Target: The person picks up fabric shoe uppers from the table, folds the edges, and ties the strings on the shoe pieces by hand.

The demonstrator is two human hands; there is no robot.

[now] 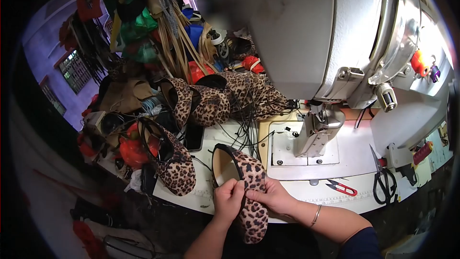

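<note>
Both my hands hold one leopard-print shoe upper (253,216) with black edging, above the front edge of the sewing table. My left hand (228,201) is closed on the black-edged rim of its opening. On the right side, my right hand (274,196) grips the upper with the thumb pressed on the print. The pale lining (224,165) shows inside the opening. Another leopard-print upper (175,170) lies to the left, apart from my hands. Behind it, a row of similar uppers (211,105) is bunched together with loose black threads (249,132).
A sewing machine (318,132) with a large pale head (297,29) stands right of centre. Red thread snips (342,188), black scissors (383,180) and a red thread spool (422,153) lie at the right. Red plastic bags (134,148) and bundled strips (179,43) crowd the left.
</note>
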